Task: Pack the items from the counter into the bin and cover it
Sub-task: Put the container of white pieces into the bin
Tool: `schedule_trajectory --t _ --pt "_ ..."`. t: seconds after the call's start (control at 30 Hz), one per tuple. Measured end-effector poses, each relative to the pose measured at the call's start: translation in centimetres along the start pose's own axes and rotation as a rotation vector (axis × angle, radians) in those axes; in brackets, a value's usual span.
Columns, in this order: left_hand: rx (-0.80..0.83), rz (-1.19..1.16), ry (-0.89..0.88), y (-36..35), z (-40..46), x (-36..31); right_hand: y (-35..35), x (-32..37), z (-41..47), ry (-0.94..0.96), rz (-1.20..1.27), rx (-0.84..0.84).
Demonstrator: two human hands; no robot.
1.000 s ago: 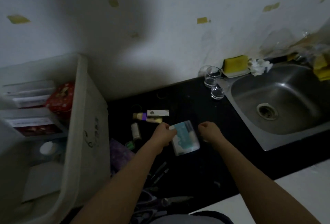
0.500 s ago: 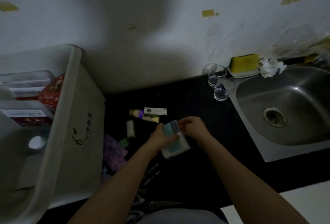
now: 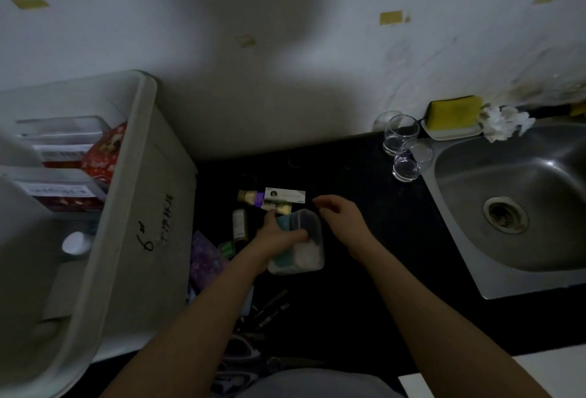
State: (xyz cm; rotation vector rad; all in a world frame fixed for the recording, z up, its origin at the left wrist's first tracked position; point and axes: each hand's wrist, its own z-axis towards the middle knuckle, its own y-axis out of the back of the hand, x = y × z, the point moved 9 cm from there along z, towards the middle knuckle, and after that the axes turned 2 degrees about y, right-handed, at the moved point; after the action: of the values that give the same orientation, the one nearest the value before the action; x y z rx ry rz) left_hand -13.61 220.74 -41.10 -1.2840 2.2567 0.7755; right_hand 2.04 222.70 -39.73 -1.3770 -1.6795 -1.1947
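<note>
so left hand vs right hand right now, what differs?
The left hand grips the clear plastic container, fingers curled round its side; the right hand holds nothing, fingers loosely bent. The left overlaps the container; the right sits just beside its right edge, apart from it. Both are bare and over the black counter.

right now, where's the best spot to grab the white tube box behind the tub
Take the box across its narrow width near the middle, coming straight down from above. It lies flat on the counter, long side left-right, with a bottle touching its left end.
</note>
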Motion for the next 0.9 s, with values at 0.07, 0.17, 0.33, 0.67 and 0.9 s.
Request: schedule_trajectory --t 0.07,0.17,0.33,0.67,0.9 --pt "-0.012 -0.011 -0.030 0.6 -0.1 -1.2 0.2 0.3 0.2 0.013 0.018 0.007" --pt "-0.033 -0.050 -0.107 1.1 -0.6 -3.5 -0.1 1.1 0.6 0.024 0.102 0.049" --pt "-0.041 -0.084 -0.236 2.8 -2.2 -6.9 0.9 3.6 0.6 0.037 0.326 0.014" --pt "-0.050 -0.140 -0.542 8.3 -9.4 -13.4 -2.9 10.9 -2.1 0.001 0.520 0.291" --pt "-0.309 -0.279 -0.702 17.6 -15.6 -14.0 -7.6 19.0 -4.5 0.185 0.571 0.254"
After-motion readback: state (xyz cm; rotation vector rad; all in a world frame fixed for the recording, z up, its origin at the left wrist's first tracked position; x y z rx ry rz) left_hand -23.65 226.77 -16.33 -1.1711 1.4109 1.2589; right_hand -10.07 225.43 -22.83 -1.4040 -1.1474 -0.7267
